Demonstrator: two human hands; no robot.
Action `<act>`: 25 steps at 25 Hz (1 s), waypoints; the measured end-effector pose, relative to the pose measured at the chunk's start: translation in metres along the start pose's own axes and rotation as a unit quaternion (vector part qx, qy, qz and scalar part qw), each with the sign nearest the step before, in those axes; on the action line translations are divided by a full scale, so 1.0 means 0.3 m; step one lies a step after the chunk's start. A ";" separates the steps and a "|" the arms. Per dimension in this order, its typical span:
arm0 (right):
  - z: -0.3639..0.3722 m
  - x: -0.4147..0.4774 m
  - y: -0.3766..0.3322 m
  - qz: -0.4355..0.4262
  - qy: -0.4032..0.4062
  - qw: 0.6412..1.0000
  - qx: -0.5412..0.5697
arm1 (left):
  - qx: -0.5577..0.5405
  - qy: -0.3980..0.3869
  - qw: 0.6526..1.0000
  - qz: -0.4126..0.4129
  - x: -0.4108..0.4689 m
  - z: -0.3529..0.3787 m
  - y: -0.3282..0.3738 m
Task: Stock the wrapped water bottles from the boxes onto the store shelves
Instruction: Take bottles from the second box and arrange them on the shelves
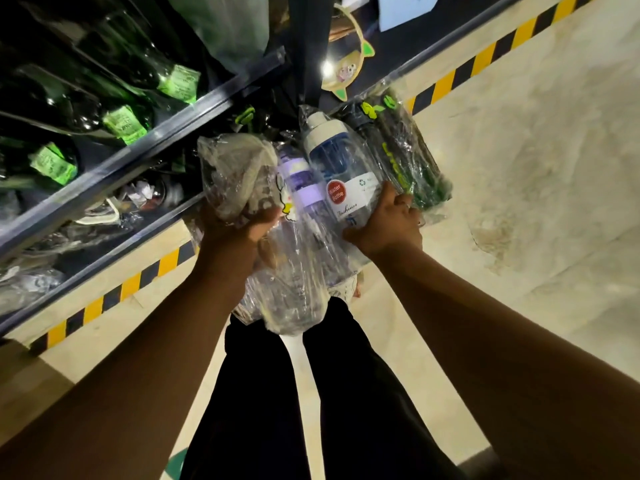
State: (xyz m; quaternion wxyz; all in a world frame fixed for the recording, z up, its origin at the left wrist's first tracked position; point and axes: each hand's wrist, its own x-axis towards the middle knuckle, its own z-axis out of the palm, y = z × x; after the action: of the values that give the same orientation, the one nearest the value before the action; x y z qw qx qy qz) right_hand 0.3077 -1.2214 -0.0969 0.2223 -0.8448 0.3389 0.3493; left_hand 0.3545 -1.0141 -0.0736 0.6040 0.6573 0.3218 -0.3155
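Note:
I hold a bunch of plastic-wrapped water bottles in front of the shelves. My left hand [239, 225] grips a beige wrapped bottle [235, 171] and presses against a purple-capped clear bottle [301, 216]. My right hand [388, 220] grips a blue bottle with a white cap and a red "Water Bottle" sticker [341, 168]. Its fingers also curl round the base of a dark bottle with green lettering [405, 147]. All are sealed in clear film.
Dark shelves [145, 150] run diagonally at left, stocked with green glass bottles [114, 98] above and wrapped items [104, 216] below. Yellow-black hazard tape [114, 296] marks the shelf base. Pale tiled floor [519, 168] lies to the right. My legs in black trousers [277, 393] stand below.

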 end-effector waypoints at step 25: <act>-0.311 -1.064 -0.145 -0.125 0.010 0.841 0.526 | -0.034 -0.107 0.991 0.078 -0.652 -0.264 0.457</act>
State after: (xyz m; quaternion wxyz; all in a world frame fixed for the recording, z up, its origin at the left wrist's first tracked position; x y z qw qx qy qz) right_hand 0.2125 -1.1161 0.2070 0.6714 -0.6398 0.3654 0.0791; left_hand 0.3507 -0.9520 0.1702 0.6799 0.6217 0.2142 -0.3246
